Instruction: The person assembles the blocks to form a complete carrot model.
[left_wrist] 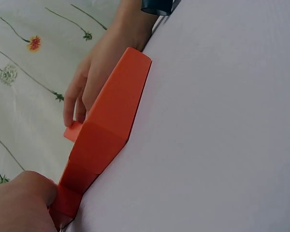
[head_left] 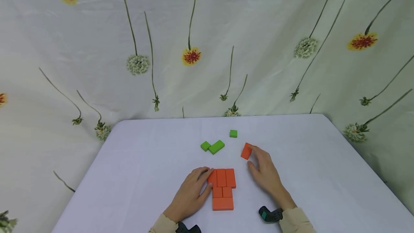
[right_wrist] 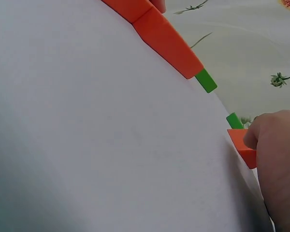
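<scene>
Several flat orange blocks lie joined on the table in the head view: three upright rectangles on top, two small squares below, a wide rectangle [head_left: 222, 204] at the bottom. At its two ends, the thumb and index finger of my left hand [head_left: 191, 193] hold the top-left orange block [head_left: 213, 179], partly covered by the fingers. Farther up and right, my right hand [head_left: 266, 172] has its index finger on a separate orange block [head_left: 245, 151], with the thumb by its near end. That same block [right_wrist: 241, 145] shows beside the right thumb in the right wrist view.
Beyond the joined blocks lie a green rectangular block [head_left: 216, 147], a small green block [head_left: 205, 146] against it and another small green block [head_left: 233, 133] farther back. The white table [head_left: 145, 154] ends at a flower-print cloth [head_left: 168, 82] hanging behind.
</scene>
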The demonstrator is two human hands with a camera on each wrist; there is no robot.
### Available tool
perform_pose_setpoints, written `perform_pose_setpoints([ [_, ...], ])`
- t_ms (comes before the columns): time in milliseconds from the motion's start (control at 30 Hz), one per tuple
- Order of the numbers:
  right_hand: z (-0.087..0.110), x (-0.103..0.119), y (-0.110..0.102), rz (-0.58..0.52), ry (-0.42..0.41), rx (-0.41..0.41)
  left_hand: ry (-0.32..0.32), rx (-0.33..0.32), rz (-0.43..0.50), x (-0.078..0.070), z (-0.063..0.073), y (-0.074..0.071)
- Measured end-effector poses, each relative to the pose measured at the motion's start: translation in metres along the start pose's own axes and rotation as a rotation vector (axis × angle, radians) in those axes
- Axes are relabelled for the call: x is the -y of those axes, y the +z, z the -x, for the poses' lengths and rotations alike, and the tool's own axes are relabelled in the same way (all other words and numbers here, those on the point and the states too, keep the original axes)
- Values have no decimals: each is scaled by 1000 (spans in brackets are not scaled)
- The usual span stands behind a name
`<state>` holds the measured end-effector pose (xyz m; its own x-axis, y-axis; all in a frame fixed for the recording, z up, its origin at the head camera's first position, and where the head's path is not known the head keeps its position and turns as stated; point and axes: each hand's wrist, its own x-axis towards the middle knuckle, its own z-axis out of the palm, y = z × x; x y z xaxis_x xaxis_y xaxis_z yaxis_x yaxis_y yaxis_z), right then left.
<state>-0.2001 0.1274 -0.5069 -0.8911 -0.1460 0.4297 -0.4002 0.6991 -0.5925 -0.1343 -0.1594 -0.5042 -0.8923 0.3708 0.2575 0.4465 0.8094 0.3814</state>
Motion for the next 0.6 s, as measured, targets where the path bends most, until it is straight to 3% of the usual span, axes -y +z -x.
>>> perform_pose_setpoints([
  [433, 1, 1, 1, 7, -11, -64, -10, 10, 7, -1, 1, -1],
  [600, 2, 2, 0, 14, 0, -24, -4, 3, 5, 0, 0, -1],
])
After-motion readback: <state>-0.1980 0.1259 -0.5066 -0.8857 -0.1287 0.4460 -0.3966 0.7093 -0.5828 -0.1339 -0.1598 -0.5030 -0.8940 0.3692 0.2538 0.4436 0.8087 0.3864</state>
